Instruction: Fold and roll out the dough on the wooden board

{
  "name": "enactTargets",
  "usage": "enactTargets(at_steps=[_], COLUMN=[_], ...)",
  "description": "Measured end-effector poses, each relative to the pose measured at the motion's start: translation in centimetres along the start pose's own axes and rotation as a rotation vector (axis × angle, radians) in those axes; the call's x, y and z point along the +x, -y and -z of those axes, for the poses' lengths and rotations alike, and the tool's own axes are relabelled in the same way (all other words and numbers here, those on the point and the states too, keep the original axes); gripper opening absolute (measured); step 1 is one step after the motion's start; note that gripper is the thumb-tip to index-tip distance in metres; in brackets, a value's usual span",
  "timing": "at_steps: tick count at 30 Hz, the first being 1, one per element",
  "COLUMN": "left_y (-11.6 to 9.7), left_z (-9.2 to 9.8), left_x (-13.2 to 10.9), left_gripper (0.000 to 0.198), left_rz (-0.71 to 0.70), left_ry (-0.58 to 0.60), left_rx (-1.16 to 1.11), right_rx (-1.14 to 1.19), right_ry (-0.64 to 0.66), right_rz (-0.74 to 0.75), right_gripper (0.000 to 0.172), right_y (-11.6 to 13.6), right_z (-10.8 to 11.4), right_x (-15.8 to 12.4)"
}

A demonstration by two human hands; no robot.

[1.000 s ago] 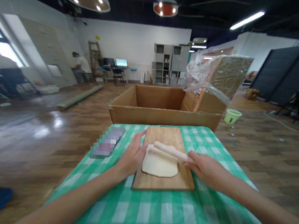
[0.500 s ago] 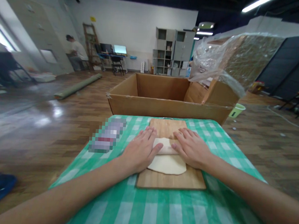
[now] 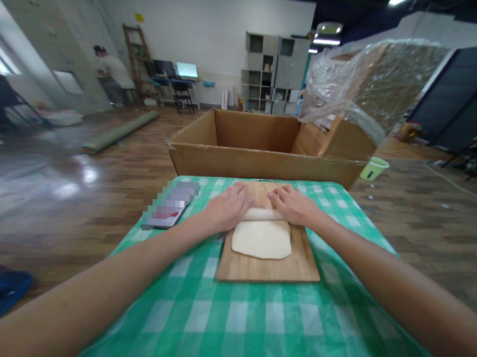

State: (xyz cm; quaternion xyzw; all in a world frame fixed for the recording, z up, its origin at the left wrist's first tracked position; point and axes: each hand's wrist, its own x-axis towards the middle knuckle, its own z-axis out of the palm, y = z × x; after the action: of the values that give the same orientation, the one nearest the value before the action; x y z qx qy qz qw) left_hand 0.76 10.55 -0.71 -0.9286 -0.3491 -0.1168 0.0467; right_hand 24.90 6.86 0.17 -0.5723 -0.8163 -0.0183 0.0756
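Observation:
A pale rolling pin [image 3: 264, 214] lies crosswise at the far edge of a flattened sheet of dough [image 3: 262, 240]. My left hand [image 3: 232, 206] is closed over the pin's left end. Over its right end, my right hand [image 3: 295, 204] has its fingers curled downward. Both ends of the pin are hidden under my hands. The dough is cream-coloured and roughly rectangular with rounded corners. Beneath it is a wooden cutting board [image 3: 269, 273], with a metal handle partly showing at its far end.
A green-and-white checked tablecloth [image 3: 229, 323] covers the table. To the left lies a blurred-out flat item [image 3: 171, 205]. Beyond the table stands a large open cardboard box [image 3: 263, 165], with a green bin [image 3: 374, 169] beside it. A person [image 3: 113, 74] sits far left.
My hands and the rolling pin have moved away from me, toward the far end of the board, uncovering more dough. My fingers now look more curled. The camera view has tilted slightly down.

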Motion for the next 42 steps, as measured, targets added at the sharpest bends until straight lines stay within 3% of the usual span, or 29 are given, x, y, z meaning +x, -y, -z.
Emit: enactTargets(at_steps=[2,5,7,10,12,15,19,25,30,32,34,36,37,39,42], left_y=[-1.4,-3.7,-4.8,-5.3,-4.7,-3.0,-0.2,1.8,1.1,0.3,-0.8,-2.1,-2.8,-4.1,-5.3], left_z=[0.4,0.9,1.1,1.0,0.8,0.3,-0.7,-2.6,-2.2,-1.1,0.5,2.0,2.6,3.2,2.9], left_x=[-1.6,-4.4,-5.9,-6.4,-5.3,-2.3,1.5,3.2,2.8,2.1,0.6,-1.4,-2.4,-4.1,-5.3], left_gripper=[0.047,0.062,0.071,0.074,0.071,0.061,0.040,0.040,0.036,0.036,0.036,0.035,0.032,0.027,0.040], left_rz=[0.013,0.121,0.133,0.124,0.150,0.158,-0.009,-0.048,0.029,0.142,0.236,0.152,0.079,-0.074,-0.116], left_ry=[-0.009,-0.032,-0.051,-0.073,-0.078,-0.060,0.057,0.087,0.022,-0.124,-0.344,-0.449,-0.419,-0.247,-0.026], left_rx=[0.010,0.009,0.014,0.009,-0.008,-0.011,0.010,0.035,0.016,-0.060,-0.153,-0.227,-0.249,-0.293,-0.298], right_rx=[-0.004,0.007,-0.018,-0.033,-0.011,0.001,-0.094,-0.050,-0.111,-0.123,-0.084,-0.009,0.042,0.200,0.550], right_ry=[0.000,-0.059,-0.098,-0.137,-0.128,-0.067,-0.079,0.007,-0.033,-0.057,-0.033,-0.001,-0.003,-0.017,0.042], right_rz=[0.000,-0.097,-0.078,-0.027,-0.052,-0.126,-0.173,-0.172,-0.159,-0.210,-0.276,-0.340,-0.376,-0.441,-0.533], right_gripper=[0.041,0.062,0.073,0.079,0.079,0.075,0.069,0.074,0.067,0.067,0.071,0.078,0.082,0.089,0.093], right_y=[1.0,3.0,4.2,5.2,5.1,3.7,1.2,-0.6,-0.2,0.2,0.3,-0.2,-0.6,-1.7,-2.9], right_z=[0.2,-0.1,-0.5,-1.0,-1.0,-0.7,-0.2,0.0,0.2,0.1,0.0,0.0,0.0,0.2,0.7], right_x=[-1.7,-5.5,-8.2,-10.4,-10.1,-7.2,-2.6,0.8,0.8,0.3,-0.2,-0.5,-0.5,-0.5,-0.7])
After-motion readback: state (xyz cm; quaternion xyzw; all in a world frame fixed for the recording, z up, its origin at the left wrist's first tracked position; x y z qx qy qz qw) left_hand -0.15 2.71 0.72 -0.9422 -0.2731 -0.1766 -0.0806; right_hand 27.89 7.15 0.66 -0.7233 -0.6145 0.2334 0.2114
